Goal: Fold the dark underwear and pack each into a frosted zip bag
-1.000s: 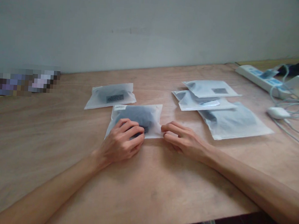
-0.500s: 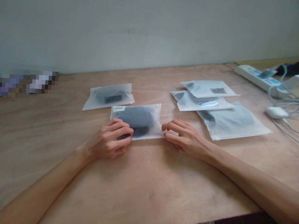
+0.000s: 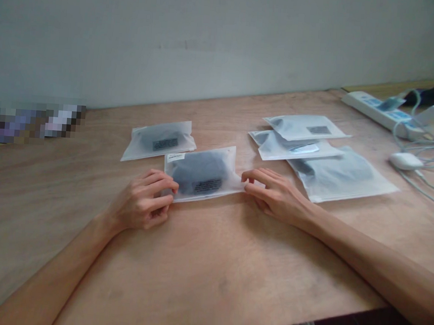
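A frosted bag [image 3: 201, 169] with a dark item inside, a white label at its top left and a black printed block lies on the wooden table in front of me. My left hand [image 3: 145, 199] has its fingers closed on the bag's lower left corner. With thumb and fingers, my right hand [image 3: 270, 193] pinches the bag's right edge, which is drawn out to a narrow fold. Another frosted bag [image 3: 161, 141] lies just behind, to the left.
Three more frosted bags overlap at the right: a top one [image 3: 301, 127], a middle one [image 3: 270, 145] and a larger one [image 3: 350, 176]. Farther right are a power strip [image 3: 380, 114], a white adapter [image 3: 406, 161] and cables. Blurred items [image 3: 19, 121] sit at the far left.
My left hand has slid left along the bag to its corner, uncovering more of the printed block. My right hand has moved slightly right, and the bag has shifted a little with it.
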`<state>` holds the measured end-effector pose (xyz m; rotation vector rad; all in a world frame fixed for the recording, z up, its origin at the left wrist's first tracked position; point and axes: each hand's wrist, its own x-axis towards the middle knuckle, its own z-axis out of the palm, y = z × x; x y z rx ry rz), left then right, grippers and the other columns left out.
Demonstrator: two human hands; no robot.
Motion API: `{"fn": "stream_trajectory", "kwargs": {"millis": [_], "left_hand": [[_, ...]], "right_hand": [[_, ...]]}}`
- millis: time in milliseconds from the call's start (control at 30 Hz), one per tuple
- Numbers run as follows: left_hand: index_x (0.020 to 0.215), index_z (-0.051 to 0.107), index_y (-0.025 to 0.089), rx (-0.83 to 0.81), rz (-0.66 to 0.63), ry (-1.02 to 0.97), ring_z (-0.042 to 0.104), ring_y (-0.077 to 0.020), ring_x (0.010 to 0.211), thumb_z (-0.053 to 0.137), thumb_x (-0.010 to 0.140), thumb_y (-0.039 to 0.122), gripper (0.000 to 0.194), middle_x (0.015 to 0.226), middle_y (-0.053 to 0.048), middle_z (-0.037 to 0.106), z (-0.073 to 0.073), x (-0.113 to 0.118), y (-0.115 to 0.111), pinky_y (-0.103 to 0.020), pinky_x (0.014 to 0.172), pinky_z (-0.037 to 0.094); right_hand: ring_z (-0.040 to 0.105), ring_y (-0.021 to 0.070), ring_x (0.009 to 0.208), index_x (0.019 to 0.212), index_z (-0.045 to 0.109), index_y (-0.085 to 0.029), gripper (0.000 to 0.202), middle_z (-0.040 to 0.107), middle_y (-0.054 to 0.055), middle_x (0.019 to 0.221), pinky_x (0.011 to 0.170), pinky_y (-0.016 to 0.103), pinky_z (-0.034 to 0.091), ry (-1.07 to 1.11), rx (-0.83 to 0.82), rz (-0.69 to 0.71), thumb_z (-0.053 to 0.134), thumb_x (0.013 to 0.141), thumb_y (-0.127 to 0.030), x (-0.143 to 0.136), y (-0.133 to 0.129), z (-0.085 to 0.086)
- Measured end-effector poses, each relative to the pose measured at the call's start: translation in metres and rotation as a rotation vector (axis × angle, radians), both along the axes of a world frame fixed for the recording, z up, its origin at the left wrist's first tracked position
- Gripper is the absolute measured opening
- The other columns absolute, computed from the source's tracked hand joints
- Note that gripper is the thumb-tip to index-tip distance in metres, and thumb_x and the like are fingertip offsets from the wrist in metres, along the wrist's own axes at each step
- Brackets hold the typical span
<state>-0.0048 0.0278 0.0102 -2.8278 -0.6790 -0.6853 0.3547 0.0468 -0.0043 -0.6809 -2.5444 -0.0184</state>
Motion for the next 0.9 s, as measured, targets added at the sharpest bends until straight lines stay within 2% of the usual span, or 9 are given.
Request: {"fn": "stream_trajectory", "kwargs": {"millis": [267, 367, 467, 600, 667, 733, 800, 900], "left_hand": [[0.075, 0.059, 0.017, -0.028, -0.010, 0.002, 0.065, -0.0219, 0.092, 0.061, 0.080, 0.008, 0.011, 0.098, -0.007, 0.069, 0.000, -0.006, 0.002, -0.039, 0.083, 0.055], [0.078, 0.059, 0.017, 0.028, -0.005, 0.022, 0.065, -0.0217, 0.091, 0.065, 0.086, 0.016, 0.010, 0.097, -0.008, 0.070, -0.002, -0.003, 0.002, -0.039, 0.083, 0.056], [0.081, 0.061, 0.017, 0.125, 0.016, 0.059, 0.066, -0.0203, 0.088, 0.070, 0.089, 0.022, 0.014, 0.095, -0.007, 0.070, -0.003, 0.003, 0.002, -0.037, 0.082, 0.056], [0.091, 0.065, 0.019, 0.212, 0.031, 0.072, 0.067, -0.0180, 0.088, 0.065, 0.093, 0.017, 0.003, 0.098, -0.005, 0.072, -0.002, 0.010, 0.000, -0.036, 0.084, 0.056], [0.096, 0.067, 0.021, 0.244, 0.023, 0.065, 0.067, -0.0169, 0.087, 0.061, 0.094, 0.011, 0.011, 0.100, -0.005, 0.073, -0.001, 0.013, -0.002, -0.037, 0.085, 0.055], [0.099, 0.068, 0.020, 0.264, 0.026, 0.039, 0.067, -0.0172, 0.086, 0.061, 0.092, 0.007, 0.016, 0.100, -0.006, 0.073, 0.001, 0.018, -0.005, -0.038, 0.085, 0.054], [0.099, 0.067, 0.017, 0.267, 0.029, -0.019, 0.066, -0.0185, 0.086, 0.064, 0.090, 0.004, 0.016, 0.099, -0.008, 0.072, 0.002, 0.024, -0.010, -0.039, 0.085, 0.054], [0.098, 0.065, 0.017, 0.231, 0.030, -0.129, 0.066, -0.0202, 0.091, 0.067, 0.087, 0.003, 0.017, 0.099, -0.010, 0.071, 0.000, 0.034, -0.017, -0.040, 0.085, 0.056]], "right_hand": [[0.059, 0.0176, 0.085, 0.092, 0.061, -0.018, 0.025, 0.067, 0.010, 0.107, 0.072, 0.029, 0.046, -0.030, -0.003, -0.020, 0.047, 0.085, 0.002, 0.002, 0.000, 0.000], [0.059, 0.0161, 0.081, 0.089, 0.060, -0.018, 0.022, 0.066, 0.010, 0.103, 0.069, 0.028, 0.044, 0.011, -0.018, -0.035, 0.048, 0.087, -0.001, 0.002, 0.000, -0.001], [0.059, 0.0152, 0.078, 0.088, 0.061, -0.018, 0.012, 0.066, 0.010, 0.103, 0.065, 0.027, 0.044, 0.039, -0.036, -0.076, 0.053, 0.091, -0.010, 0.000, -0.001, -0.001], [0.061, 0.0181, 0.083, 0.090, 0.062, -0.018, 0.004, 0.066, 0.011, 0.102, 0.070, 0.030, 0.048, 0.031, -0.005, -0.081, 0.058, 0.091, -0.018, -0.003, -0.002, 0.002], [0.061, 0.0195, 0.084, 0.095, 0.063, -0.019, 0.006, 0.068, 0.010, 0.101, 0.073, 0.033, 0.050, 0.033, 0.032, -0.083, 0.058, 0.091, -0.017, -0.006, -0.004, 0.004], [0.063, 0.0204, 0.085, 0.104, 0.064, -0.018, 0.015, 0.069, 0.011, 0.102, 0.074, 0.035, 0.052, 0.064, 0.079, -0.047, 0.058, 0.091, -0.015, -0.009, -0.009, 0.005], [0.065, 0.0216, 0.090, 0.115, 0.063, -0.015, 0.024, 0.071, 0.013, 0.105, 0.077, 0.036, 0.055, 0.108, 0.120, 0.048, 0.059, 0.091, -0.012, -0.015, -0.018, 0.004], [0.065, 0.0254, 0.116, 0.128, 0.059, -0.003, 0.036, 0.070, 0.020, 0.121, 0.096, 0.038, 0.056, 0.090, 0.147, 0.222, 0.058, 0.092, -0.009, -0.025, -0.034, 0.003]]}}
